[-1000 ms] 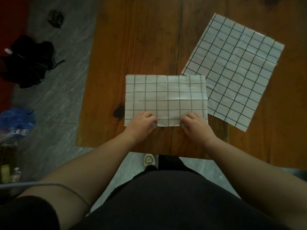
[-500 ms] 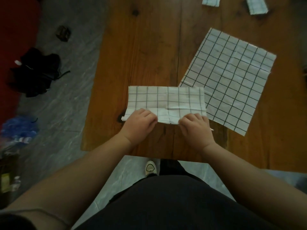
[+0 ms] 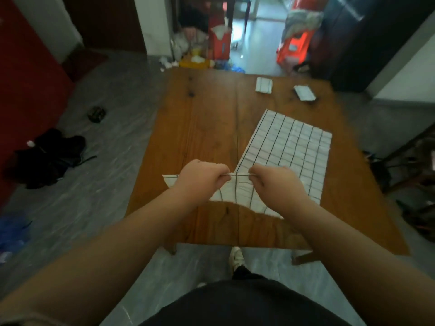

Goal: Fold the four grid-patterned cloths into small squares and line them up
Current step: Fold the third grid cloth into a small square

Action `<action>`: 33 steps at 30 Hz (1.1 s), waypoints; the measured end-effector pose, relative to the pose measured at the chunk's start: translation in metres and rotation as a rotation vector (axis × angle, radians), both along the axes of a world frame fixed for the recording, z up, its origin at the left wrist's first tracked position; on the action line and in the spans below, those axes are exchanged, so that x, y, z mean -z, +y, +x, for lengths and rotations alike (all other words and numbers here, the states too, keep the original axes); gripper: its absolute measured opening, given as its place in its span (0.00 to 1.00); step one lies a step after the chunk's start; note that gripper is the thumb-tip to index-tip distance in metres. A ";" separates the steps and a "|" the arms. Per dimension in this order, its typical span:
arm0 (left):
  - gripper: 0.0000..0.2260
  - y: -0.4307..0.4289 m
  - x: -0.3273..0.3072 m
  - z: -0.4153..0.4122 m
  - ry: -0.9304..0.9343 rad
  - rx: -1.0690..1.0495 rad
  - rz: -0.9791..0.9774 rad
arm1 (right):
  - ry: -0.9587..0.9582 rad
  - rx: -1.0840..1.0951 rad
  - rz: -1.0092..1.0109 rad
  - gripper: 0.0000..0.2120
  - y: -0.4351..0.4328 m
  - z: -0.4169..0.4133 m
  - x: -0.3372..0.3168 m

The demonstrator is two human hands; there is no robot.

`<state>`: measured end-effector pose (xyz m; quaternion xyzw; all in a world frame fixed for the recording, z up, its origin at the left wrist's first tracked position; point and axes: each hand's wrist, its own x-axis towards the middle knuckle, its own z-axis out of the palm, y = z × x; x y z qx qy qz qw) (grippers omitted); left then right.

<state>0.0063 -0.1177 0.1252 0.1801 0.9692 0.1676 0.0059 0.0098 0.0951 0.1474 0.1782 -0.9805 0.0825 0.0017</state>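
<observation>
The left hand [image 3: 202, 177] and the right hand [image 3: 275, 182] sit side by side at the centre of the frame, knuckles up and fingers curled under. Each pinches the top edge of a folded grid cloth [image 3: 237, 194] between thumb and forefinger. The two pinches are close together, with a short, taut stretch of the edge running between them. Both forearms come in bare from the lower corners of the frame and converge on that point, wrists roughly level.

The cloth hangs down from the pinched edge toward the viewer. One pointed corner juts out to the left past the left hand, and the lower edge sags in a curve toward a corner at the lower right, under the right wrist. Whether that lower edge touches the desk [image 3: 200, 128] cannot be told.

Just behind the right hand, right of centre, an unfolded grid cloth [image 3: 292, 156] lies spread flat on the wooden desk, set at a slant; the held cloth overlaps its near corner in this view. Well apart from it, at the far right end of the desk in the upper part of the frame, lie two small folded cloths [image 3: 264, 85] [image 3: 304, 92], near each other but not touching.

Below the near edge of the desk a pale shoe [image 3: 236, 255] shows on the grey floor. A heap of dark clothing [image 3: 49, 156] lies on the floor at the left.
</observation>
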 end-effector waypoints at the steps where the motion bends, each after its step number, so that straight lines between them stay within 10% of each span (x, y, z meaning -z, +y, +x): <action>1: 0.11 0.001 -0.016 -0.005 -0.038 0.002 -0.001 | -0.020 0.007 -0.011 0.10 0.002 -0.002 -0.017; 14: 0.12 0.056 -0.205 -0.036 0.176 0.107 -0.116 | 0.094 -0.140 -0.255 0.11 0.039 -0.045 -0.157; 33: 0.12 0.189 -0.344 -0.085 0.316 0.259 -0.041 | 0.337 -0.287 -0.040 0.15 0.206 -0.088 -0.304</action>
